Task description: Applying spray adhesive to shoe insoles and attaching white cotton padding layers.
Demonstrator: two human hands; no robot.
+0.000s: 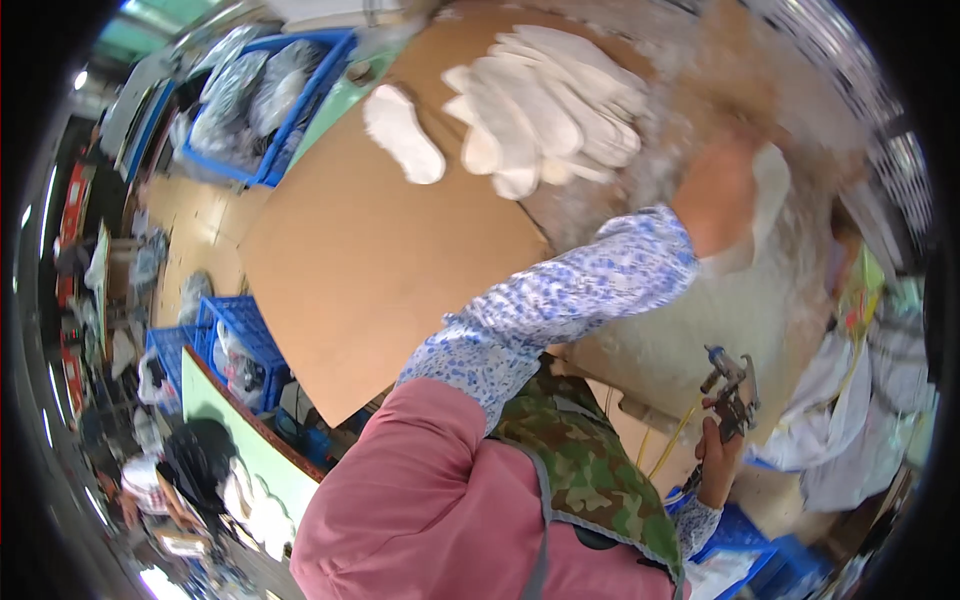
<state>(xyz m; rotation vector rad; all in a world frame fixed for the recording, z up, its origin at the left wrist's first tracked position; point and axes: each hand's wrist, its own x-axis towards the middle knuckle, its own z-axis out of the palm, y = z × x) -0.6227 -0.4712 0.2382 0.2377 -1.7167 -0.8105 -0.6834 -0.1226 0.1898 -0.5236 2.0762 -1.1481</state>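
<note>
My left hand [718,195], blurred by motion, is stretched out over the right part of the table with a white insole [771,190] in it. Its fingers are partly smeared. Lower down, close to my body, my right hand [716,455] is wrapped round the handle of a metal spray gun [735,392], its nozzle pointing up. Several white insoles [545,105] lie overlapped in a fanned pile at the far middle of the table. A single white insole [405,135] rests left of that pile on the brown board [385,255].
A whitish, stained work surface [690,325] lies right of the board. A yellow hose [672,445] hangs near the right hand. Blue crates [245,335] with bagged goods stand at left, another blue crate [345,45] at far left. White sacks [825,400] sit at right.
</note>
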